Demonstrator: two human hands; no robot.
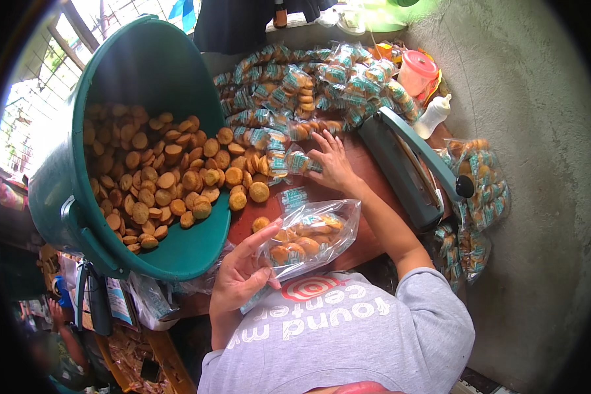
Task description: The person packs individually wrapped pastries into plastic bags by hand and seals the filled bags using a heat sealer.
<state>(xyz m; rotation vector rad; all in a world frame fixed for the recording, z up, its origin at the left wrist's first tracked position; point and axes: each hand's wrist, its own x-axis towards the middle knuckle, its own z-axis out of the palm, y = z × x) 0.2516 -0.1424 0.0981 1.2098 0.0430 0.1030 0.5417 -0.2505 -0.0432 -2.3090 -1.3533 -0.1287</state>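
Note:
My left hand grips the near-left edge of a clear plastic bag. Inside it lie several small packets of round biscuits with teal print. My right hand reaches over the red tabletop, fingers spread. Its thumb and index finger lie on either side of a small biscuit packet; whether they grip it is unclear. The other fingertips touch or hover by a longer packet. Between the hands, a flat teal-printed wrapper rests beside a loose round biscuit.
A large green plastic tub lies tipped at left, biscuits spilling from it. Filled packets heap behind. An impulse sealer stands right, near a baby bottle, a pink-lidded container and a concrete wall. Another person's hand shows lower left.

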